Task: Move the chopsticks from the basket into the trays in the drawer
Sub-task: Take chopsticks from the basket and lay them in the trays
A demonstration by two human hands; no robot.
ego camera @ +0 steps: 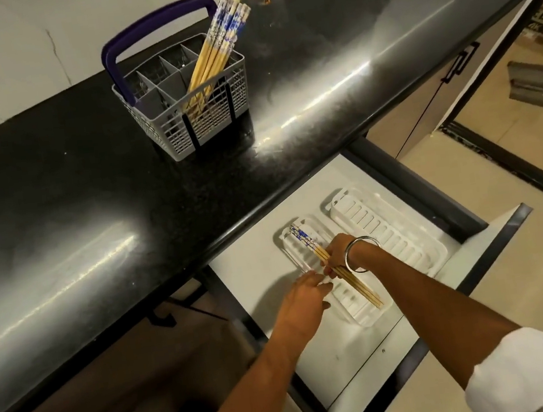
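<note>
Two white ribbed trays [333, 315] lie side by side in the open drawer [255, 277] below the black counter [89, 195]. A small bundle of chopsticks [360, 289], bamboo-coloured with blue-and-white patterned tops, is held over the left tray by the right hand [338, 254], whose fingers are closed around the middle of the bundle. The patterned ends are pointed toward the counter edge, and the plain tips are seen over the near end of the same tray; whether the bundle is resting on the ribs or held just above them cannot be told. A metal bangle [361, 256] is worn on the right wrist, and a white sleeve [534, 375] is seen at the lower right. The left hand [304, 296] is placed at the left rim of that tray, fingers loosely curled and nothing gripped, its fingertips just beside the right hand. The right tray [387, 228] is seen with nothing lying in it.

On the counter, well apart from the drawer, a grey cutlery basket [214, 120] with a dark blue handle [150, 31] is stood near the marble-patterned wall [1, 51]. More chopsticks [218, 47] of the same kind are left in its front right compartment, leaned with their patterned ends up and toward the wall. The other compartments appear unfilled.
</note>
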